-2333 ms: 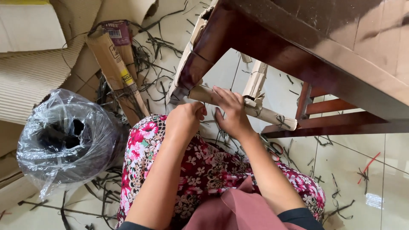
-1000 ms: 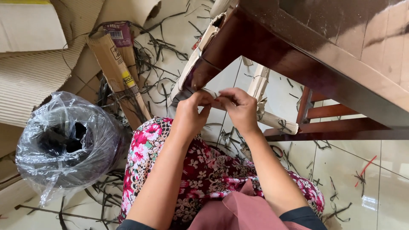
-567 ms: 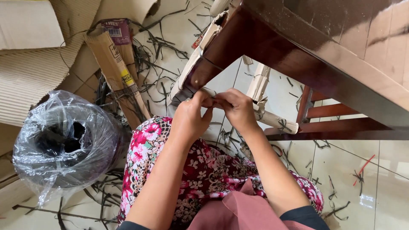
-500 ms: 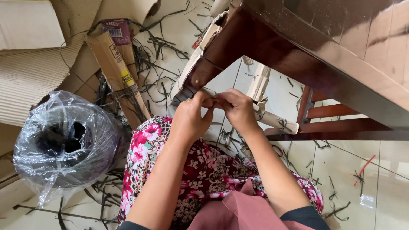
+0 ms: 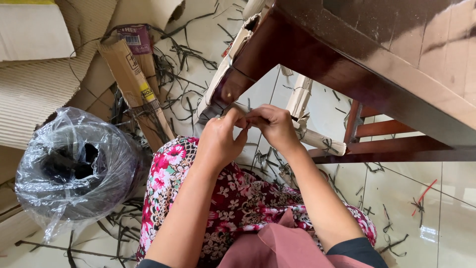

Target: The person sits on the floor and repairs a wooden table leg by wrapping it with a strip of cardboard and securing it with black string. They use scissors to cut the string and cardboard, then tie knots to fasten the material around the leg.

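Pale floor tiles (image 5: 396, 198) fill the lower right of my view, littered with dark strap offcuts (image 5: 183, 94), while corrugated cardboard sheets (image 5: 34, 89) cover the far left. I see a dark polished wooden table (image 5: 377, 64) running overhead from upper centre to right, with its leg wrapped in cardboard padding (image 5: 223, 79) and cinched by a thin dark strap. A second cardboard-wrapped rail (image 5: 317, 139) lies just beyond the hands. At near left sits a coil of dark strapping in clear plastic film (image 5: 74, 168). My left hand (image 5: 218, 141) and right hand (image 5: 275, 126) meet fingertip to fingertip just below the padded leg, both pinched narrow on a short piece of thin material; it is too small to tell whether this is a strap end or a fastening. I judge the step in hand to be securing or tying off a binding at the lower end of the padded leg. By that reading, the next move calls for steady tension from both hands, the pinch kept close against the cardboard so the binding does not slacken. A floral-print garment (image 5: 233, 198) covers the knees beneath the forearms.
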